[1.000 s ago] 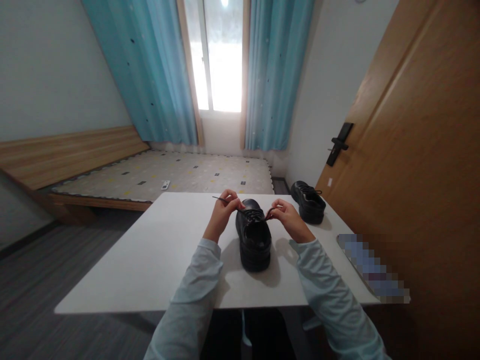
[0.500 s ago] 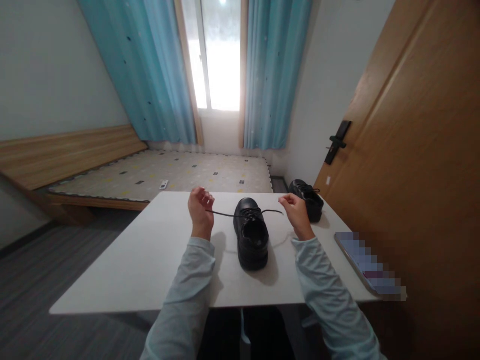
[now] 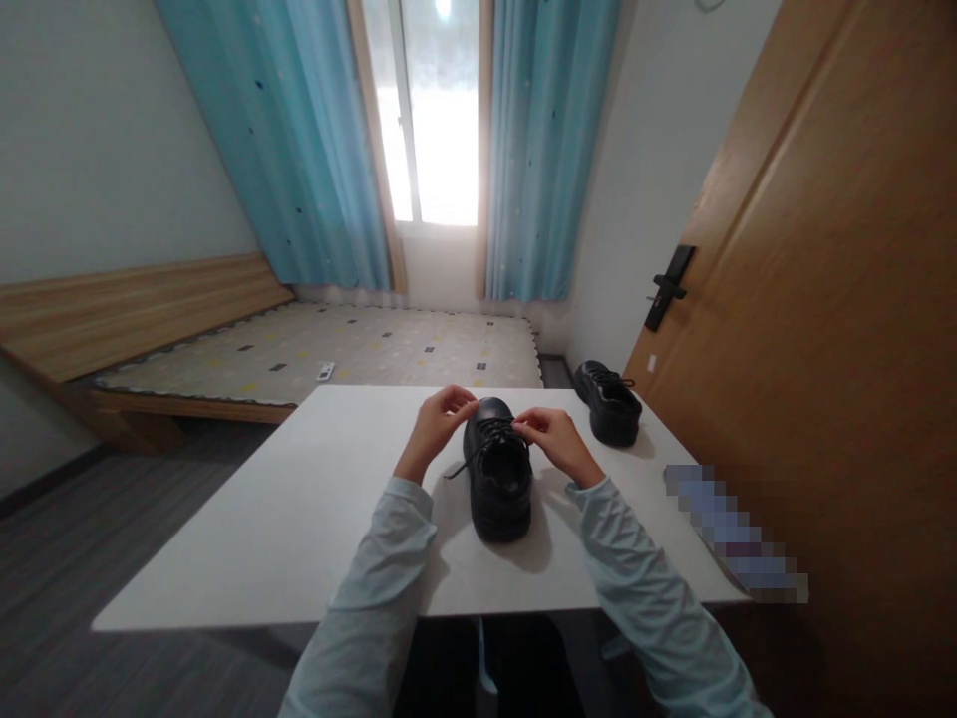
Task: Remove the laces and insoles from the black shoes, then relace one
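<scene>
A black lace-up shoe (image 3: 502,509) stands on the white table (image 3: 299,538), its toe pointing away from me. My left hand (image 3: 438,424) is at the left side of the toe, fingers loosely bent and a little apart, with nothing visible in them. One end of the black shoelace (image 3: 458,471) hangs free over the shoe's left side, below that hand. At the right edge of the lacing, my right hand (image 3: 554,435) pinches the shoelace between thumb and fingertips. The rest of the lace's right end is hidden by the fingers.
A second black shoe (image 3: 614,411) stands at the table's far right corner. A blurred flat item (image 3: 733,534) lies along the right edge, beside the wooden door (image 3: 844,329). Beyond the table are a bed (image 3: 374,344) with a small white object (image 3: 325,371) and blue curtains.
Both hands have come inward from wide apart to the shoe. My left hand has let go of its lace end, which now droops at the left. My right fingers are now at the lacing.
</scene>
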A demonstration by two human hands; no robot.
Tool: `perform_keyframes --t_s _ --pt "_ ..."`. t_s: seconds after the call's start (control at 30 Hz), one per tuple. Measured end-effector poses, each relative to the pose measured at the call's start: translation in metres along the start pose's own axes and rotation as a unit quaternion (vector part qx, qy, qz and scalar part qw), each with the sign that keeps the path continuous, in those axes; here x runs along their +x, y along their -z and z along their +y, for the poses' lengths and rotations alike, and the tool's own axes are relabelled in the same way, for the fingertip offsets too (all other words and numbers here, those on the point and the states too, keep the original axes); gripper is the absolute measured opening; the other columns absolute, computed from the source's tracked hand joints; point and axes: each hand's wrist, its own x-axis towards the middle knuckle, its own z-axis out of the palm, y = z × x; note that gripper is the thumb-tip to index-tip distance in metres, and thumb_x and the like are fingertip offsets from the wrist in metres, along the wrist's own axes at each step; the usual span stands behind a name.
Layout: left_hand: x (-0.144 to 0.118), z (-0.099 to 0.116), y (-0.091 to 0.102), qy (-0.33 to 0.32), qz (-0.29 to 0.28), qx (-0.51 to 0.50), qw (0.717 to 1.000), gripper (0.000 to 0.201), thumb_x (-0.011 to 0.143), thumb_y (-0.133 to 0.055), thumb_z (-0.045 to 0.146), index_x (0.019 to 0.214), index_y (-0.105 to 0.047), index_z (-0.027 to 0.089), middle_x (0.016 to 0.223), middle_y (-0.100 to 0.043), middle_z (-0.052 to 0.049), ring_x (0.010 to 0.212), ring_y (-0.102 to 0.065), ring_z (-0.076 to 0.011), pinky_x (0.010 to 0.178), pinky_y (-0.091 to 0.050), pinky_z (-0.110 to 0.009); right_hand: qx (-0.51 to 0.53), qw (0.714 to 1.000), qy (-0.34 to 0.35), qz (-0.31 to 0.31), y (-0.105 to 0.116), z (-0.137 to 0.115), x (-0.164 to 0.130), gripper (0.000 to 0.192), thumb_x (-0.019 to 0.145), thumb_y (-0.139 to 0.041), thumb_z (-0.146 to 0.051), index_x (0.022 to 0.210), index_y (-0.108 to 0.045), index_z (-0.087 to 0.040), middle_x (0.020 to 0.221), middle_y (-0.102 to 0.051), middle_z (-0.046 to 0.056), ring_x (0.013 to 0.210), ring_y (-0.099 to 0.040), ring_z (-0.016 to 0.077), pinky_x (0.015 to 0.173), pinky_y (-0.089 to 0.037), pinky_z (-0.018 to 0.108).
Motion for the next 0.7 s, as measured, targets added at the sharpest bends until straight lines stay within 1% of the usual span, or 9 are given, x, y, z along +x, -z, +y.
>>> perform_keyframes --t_s 0.07,0.1,0.17,0.3,0.43,0.57,0.7 --pt "-0.002 -0.001 -0.006 0.000 -0.093 0.035 0.995 0.026 0.069 -0.069 0.042 0.077 -0.066 0.017 0.072 -0.066 -0.002 0.064 -0.057 -0.0139 0.059 -0.043 -0.025 0.017 1.000 -0.003 -0.019 0.000 0.003 0.001 0.023 0.072 -0.066 -0.037 0.078 -0.069 -0.015 0.063 -0.064 0.002 0.056 -0.055 0.0134 0.053 -0.045 0.026" --pt "-0.003 -0.002 -0.009 0.001 -0.123 0.052 0.991 0.027 0.068 -0.070 0.042 0.078 -0.067 0.018 0.073 -0.067 -0.002 0.064 -0.057 -0.0142 0.060 -0.043 -0.025 0.027 0.999 -0.005 -0.026 -0.001 0.005 0.002 0.024 0.070 -0.067 -0.038 0.077 -0.069 -0.014 0.065 -0.064 0.003 0.056 -0.055 0.0131 0.053 -0.045 0.025" --pt "-0.004 -0.003 -0.012 0.002 -0.157 0.078 0.985 0.027 0.067 -0.071 0.042 0.078 -0.068 0.018 0.072 -0.066 -0.002 0.064 -0.056 -0.0141 0.061 -0.043 -0.026 0.046 0.998 -0.015 -0.035 -0.002 0.007 0.003 0.027 0.068 -0.069 -0.039 0.075 -0.067 -0.014 0.066 -0.064 0.003 0.056 -0.055 0.0127 0.052 -0.045 0.025" --pt "-0.005 -0.003 -0.012 -0.003 -0.178 0.104 0.979 0.029 0.070 -0.068 0.045 0.082 -0.069 0.018 0.065 -0.061 0.000 0.061 -0.051 -0.0130 0.058 -0.038 -0.024 0.065 0.997 -0.026 -0.043 -0.005 0.009 0.005 0.029 0.068 -0.068 -0.042 0.072 -0.064 -0.013 0.063 -0.061 0.002 0.056 -0.052 0.0117 0.052 -0.042 0.024" --pt "-0.005 -0.002 -0.013 -0.008 -0.179 0.095 0.979 0.032 0.069 -0.068 0.047 0.082 -0.068 0.018 0.062 -0.056 0.002 0.060 -0.049 -0.0125 0.057 -0.036 -0.024 0.052 0.998 -0.015 -0.041 -0.009 0.008 0.007 0.028 0.070 -0.066 -0.042 0.069 -0.062 -0.014 0.061 -0.060 0.000 0.056 -0.050 0.0109 0.054 -0.040 0.024" --pt "-0.006 -0.001 -0.014 -0.002 -0.181 0.091 0.979 0.032 0.068 -0.068 0.046 0.082 -0.067 0.018 0.061 -0.054 0.003 0.060 -0.047 -0.0123 0.057 -0.036 -0.024 0.024 1.000 0.004 -0.009 -0.012 0.008 0.008 0.022 0.073 -0.063 -0.036 0.068 -0.060 -0.015 0.063 -0.060 0.000 0.059 -0.052 0.0123 0.058 -0.041 0.025" --pt "-0.006 0.003 -0.014 0.001 -0.175 0.093 0.980 0.029 0.067 -0.069 0.043 0.080 -0.067 0.018 0.061 -0.055 0.002 0.059 -0.047 -0.0120 0.056 -0.035 -0.024 0.011 1.000 0.016 0.021 -0.015 0.007 0.008 0.015 0.075 -0.060 -0.031 0.070 -0.055 -0.017 0.065 -0.059 0.000 0.063 -0.052 0.0132 0.059 -0.041 0.025"
